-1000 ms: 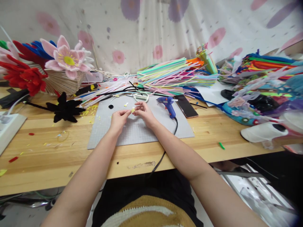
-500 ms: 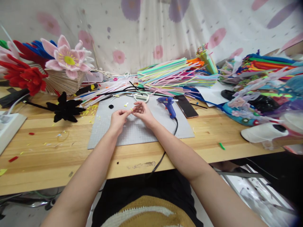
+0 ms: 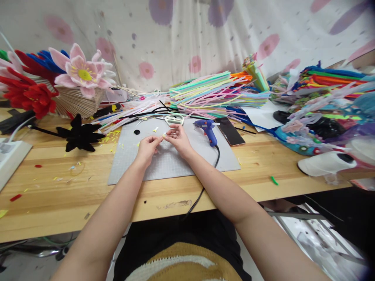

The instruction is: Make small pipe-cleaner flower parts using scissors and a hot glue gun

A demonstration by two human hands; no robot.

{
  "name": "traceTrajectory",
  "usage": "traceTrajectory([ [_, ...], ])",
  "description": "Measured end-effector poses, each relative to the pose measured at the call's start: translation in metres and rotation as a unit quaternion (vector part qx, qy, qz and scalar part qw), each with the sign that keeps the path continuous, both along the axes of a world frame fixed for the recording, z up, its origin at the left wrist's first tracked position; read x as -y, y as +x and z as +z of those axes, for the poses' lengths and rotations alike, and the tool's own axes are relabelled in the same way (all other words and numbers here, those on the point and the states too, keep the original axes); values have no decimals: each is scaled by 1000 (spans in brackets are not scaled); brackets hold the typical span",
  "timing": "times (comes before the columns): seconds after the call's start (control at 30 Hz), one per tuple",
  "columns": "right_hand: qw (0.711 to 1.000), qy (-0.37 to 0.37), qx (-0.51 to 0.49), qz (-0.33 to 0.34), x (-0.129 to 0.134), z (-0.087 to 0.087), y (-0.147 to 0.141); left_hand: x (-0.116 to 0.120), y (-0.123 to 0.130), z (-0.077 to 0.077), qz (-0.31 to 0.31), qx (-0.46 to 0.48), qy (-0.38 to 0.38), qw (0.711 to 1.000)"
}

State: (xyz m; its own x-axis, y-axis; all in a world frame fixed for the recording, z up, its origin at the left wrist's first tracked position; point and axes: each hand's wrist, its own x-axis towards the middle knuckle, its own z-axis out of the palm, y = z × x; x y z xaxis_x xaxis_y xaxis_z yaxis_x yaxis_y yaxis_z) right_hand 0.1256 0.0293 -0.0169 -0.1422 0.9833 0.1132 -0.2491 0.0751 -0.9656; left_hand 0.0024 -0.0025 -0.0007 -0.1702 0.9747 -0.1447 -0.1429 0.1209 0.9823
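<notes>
Over the grey cutting mat (image 3: 166,166), my left hand (image 3: 147,149) and my right hand (image 3: 180,142) meet at the fingertips. Between them is a small pale yellow piece (image 3: 164,135), too small to make out. Thumb and forefinger of each hand are pinched at it; the other right fingers are curled loosely. Just behind the hands lie white-handled scissors (image 3: 175,119) and another small yellow and white bit (image 3: 155,129). A black round piece (image 3: 136,132) rests on the mat to the left. To the right lies a blue glue gun (image 3: 208,130).
A phone (image 3: 230,131) lies beside the glue gun, whose black cord (image 3: 217,158) runs over the front edge. Bundles of pipe cleaners (image 3: 202,91) fill the back. At left are a black fuzzy flower (image 3: 77,134), a pink flower (image 3: 83,74) and a power strip (image 3: 13,158).
The fingertips have shifted slightly around the small yellow piece, and the right fingers sit a little lower and more bent. Everything on the table stays where it was.
</notes>
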Motion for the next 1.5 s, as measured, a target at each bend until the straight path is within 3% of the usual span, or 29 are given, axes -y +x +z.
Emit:
traceTrajectory([
  [0.3, 1000, -12, -22, -7, 0, 0, 2, 1, 2, 2, -3, 23, 0, 1000],
  [0.7, 1000, -8, -23, 4, 1, -2, -2, 0, 2, 0, 43, 7, -16, 999],
  [1.13, 999, -7, 3, 54, 5, -2, -4, -2, 1, 2, 54, 93, 28, 994],
  [1.5, 1000, -23, -5, 1, 4, -2, -4, -1, 3, 1, 29, 72, 2, 997],
])
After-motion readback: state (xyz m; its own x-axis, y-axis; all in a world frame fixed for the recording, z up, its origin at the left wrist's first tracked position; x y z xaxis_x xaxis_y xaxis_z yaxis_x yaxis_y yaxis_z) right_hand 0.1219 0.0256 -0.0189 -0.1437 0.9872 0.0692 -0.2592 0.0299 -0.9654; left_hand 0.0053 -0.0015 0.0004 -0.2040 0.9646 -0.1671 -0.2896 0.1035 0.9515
